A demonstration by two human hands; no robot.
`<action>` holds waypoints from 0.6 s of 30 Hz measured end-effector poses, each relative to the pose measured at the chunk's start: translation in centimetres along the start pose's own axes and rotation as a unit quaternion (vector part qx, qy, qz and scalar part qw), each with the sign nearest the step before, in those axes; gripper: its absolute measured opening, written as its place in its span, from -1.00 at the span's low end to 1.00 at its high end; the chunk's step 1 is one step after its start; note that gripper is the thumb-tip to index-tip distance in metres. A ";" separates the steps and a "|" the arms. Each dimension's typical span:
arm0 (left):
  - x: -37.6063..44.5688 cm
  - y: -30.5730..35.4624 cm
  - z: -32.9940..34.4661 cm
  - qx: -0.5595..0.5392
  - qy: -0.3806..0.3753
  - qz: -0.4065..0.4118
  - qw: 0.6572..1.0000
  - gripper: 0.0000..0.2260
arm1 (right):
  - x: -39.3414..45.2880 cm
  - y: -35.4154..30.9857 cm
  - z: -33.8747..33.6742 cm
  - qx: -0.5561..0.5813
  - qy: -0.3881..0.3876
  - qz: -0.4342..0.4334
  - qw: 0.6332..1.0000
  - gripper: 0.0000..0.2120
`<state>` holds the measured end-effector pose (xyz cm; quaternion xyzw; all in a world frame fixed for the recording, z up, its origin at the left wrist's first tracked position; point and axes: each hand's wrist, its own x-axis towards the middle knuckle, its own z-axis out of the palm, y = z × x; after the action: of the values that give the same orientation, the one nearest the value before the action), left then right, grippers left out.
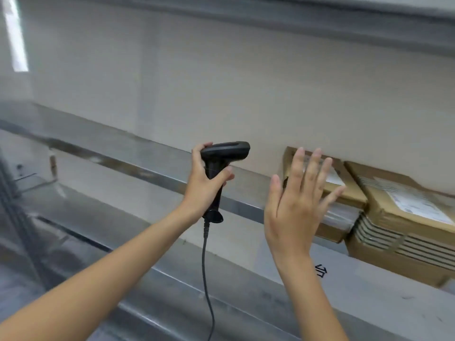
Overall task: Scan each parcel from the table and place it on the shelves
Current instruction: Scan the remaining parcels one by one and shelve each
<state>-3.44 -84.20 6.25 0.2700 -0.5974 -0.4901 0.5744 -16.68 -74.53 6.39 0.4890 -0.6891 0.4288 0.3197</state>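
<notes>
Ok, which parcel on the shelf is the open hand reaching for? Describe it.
Follow the metal shelf rightwards to two brown cardboard parcels against the wall. It is the left parcel, just behind the right hand. Its neighbour, the right parcel, looks bigger and lies further right.

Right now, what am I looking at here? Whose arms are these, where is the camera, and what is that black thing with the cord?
No machine here: these are a person's two bare arms, filmed by one wide-angle camera worn on the head, looking forward and down. The left hand grips a black barcode scanner by its handle; its cord hangs down. The right hand is open, fingers spread, holding nothing, in front of a cardboard parcel on a metal shelf. Whether it touches the parcel I cannot tell. A second parcel with a white label sits right beside the first.
</notes>
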 end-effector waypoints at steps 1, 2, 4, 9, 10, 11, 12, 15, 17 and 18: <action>-0.3 0.1 -1.1 0.013 0.022 0.000 1.000 -0.51 | 0.0 -1.1 0.3 0.027 0.004 -0.019 0.999 -0.45; -0.8 0.3 -2.2 0.025 0.043 -0.002 0.999 -0.52 | -0.1 -2.4 0.8 0.052 -0.003 -0.038 0.998 -0.45; -1.6 0.8 -4.6 0.053 0.079 0.004 0.995 -0.52 | -0.5 -5.2 1.7 0.103 -0.039 -0.070 0.991 -0.43; -3.2 3.4 -11.5 0.158 0.140 0.060 0.976 -0.50 | -1.4 -12.5 5.0 0.202 -0.157 -0.113 0.960 -0.40; -3.7 4.1 -12.9 0.180 0.152 0.067 0.970 -0.50 | -1.8 -13.9 5.6 0.215 -0.178 -0.118 0.953 -0.40; -4.1 4.6 -14.3 0.197 0.163 0.073 0.964 -0.50 | -2.3 -15.3 6.2 0.228 -0.198 -0.123 0.945 -0.40; -4.5 5.2 -15.8 0.207 0.173 0.077 0.960 -0.50 | -2.9 -16.6 6.7 0.240 -0.215 -0.128 0.938 -0.40; -6.1 6.6 -20.3 0.227 0.201 0.091 0.949 -0.50 | -4.5 -20.5 7.8 0.268 -0.253 -0.144 0.919 -0.39; -7.4 7.5 -23.5 0.247 0.219 0.101 0.938 -0.50 | -5.3 -23.2 8.5 0.276 -0.273 -0.157 0.908 -0.38; -8.2 7.9 -25.1 0.262 0.230 0.103 0.931 -0.49 | -5.6 -24.7 8.8 0.279 -0.284 -0.163 0.903 -0.38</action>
<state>23.97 -80.92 6.36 0.4537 -0.5803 -0.1788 0.6523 8.36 -84.08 4.65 0.7649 -0.5136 0.3879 0.0267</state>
